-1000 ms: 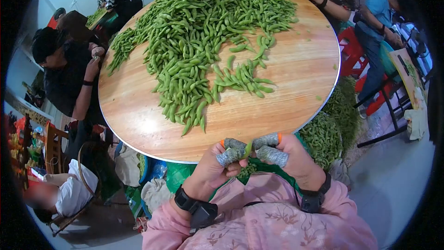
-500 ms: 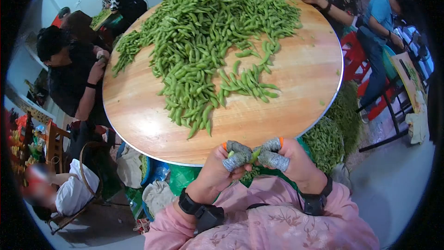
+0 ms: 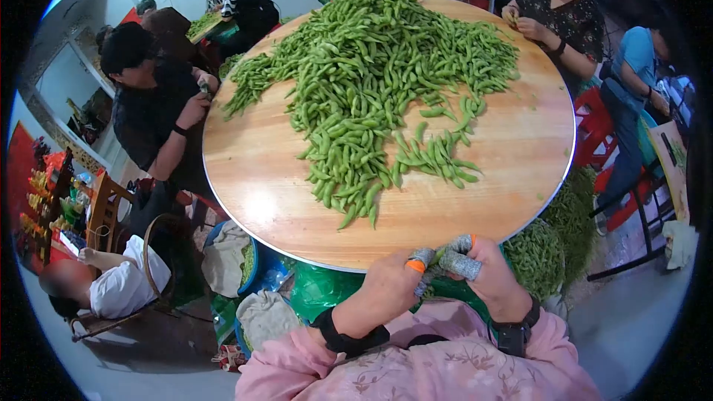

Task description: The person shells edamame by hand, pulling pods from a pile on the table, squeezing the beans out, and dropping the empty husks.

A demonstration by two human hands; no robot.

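Green soybean pods (image 3: 356,82) are heaped on a round wooden table (image 3: 290,212), with a looser spread of pods reaching toward its near side. Close to the table's near edge, my left hand (image 3: 397,275) and my right hand (image 3: 475,263) meet, both closed, with grey wraps and orange bands on thumbs and fingers. Whatever lies between the fingertips is hidden by the wrapped fingers. Both wrists carry black bands.
A person in black (image 3: 152,100) sits at the left, another in a patterned top (image 3: 568,18) at the far right. Below the table are a green bag (image 3: 316,289), cloth-covered tubs (image 3: 229,260) and piled greens (image 3: 535,256). A red stool (image 3: 594,130) stands right.
The view has shifted, so the table and heap appear further right and slightly lower. My hands have turned and drawn closer together; the green pod seen between them earlier is now hidden.
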